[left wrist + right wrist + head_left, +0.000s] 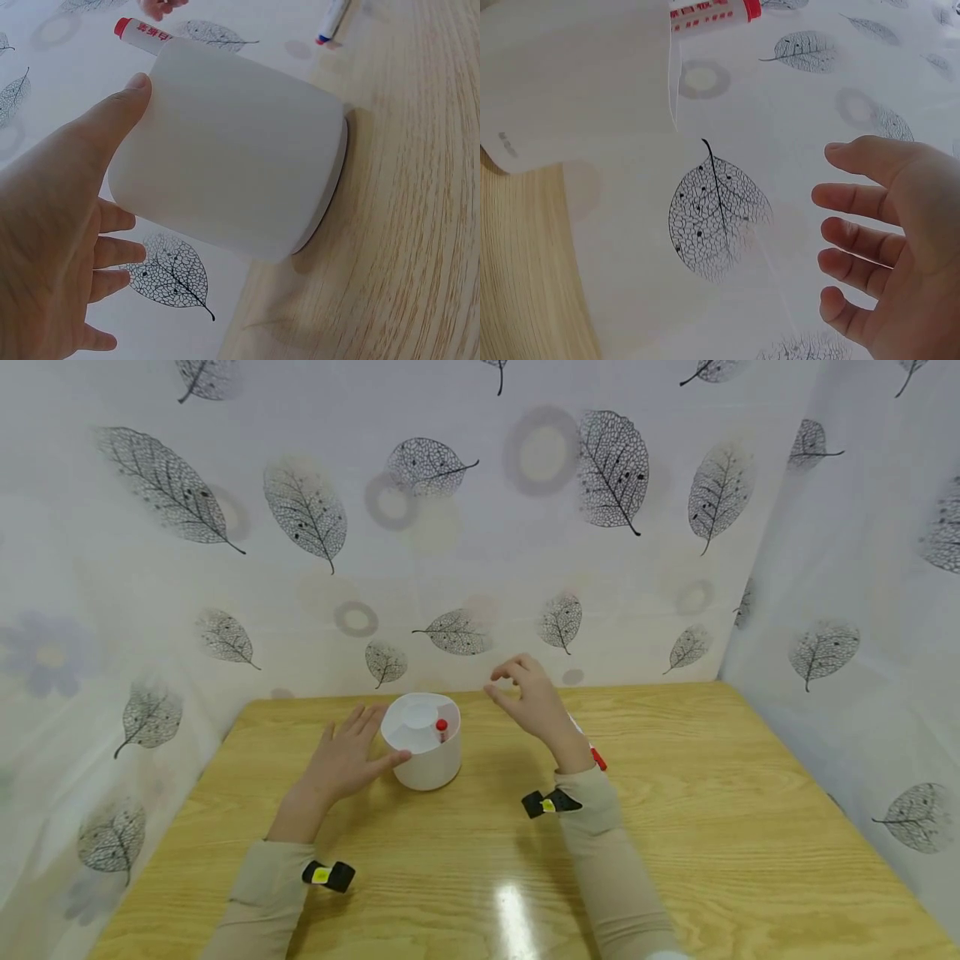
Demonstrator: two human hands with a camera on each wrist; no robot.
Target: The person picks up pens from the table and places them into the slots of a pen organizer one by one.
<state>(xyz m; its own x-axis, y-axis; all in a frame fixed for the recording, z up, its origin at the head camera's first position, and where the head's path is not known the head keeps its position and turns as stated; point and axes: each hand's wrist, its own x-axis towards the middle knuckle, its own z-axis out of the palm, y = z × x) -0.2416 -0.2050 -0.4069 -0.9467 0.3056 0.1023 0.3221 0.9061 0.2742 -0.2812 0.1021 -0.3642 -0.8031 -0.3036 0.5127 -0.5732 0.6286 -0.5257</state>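
A white round holder (429, 770) with compartments stands upright on the table. One whiteboard marker (442, 727) with a red cap pokes up from its right compartment; red lettering on the marker (709, 15) shows in the right wrist view. At the holder's left side is my left hand (345, 764), fingers extended, the thumb against its upper rim. In the left wrist view the left hand's fingers reach past the holder's wall (232, 150). My right hand (534, 697) hovers in the air to the right of the holder, fingers slightly bent, nothing held.
A second marker (598, 759), white with a red end, lies on the wooden table (720, 827) partly behind my right wrist. A leaf-patterned cloth (480, 552) hangs behind the table and along both sides. Each sleeve carries a black band near the wrist.
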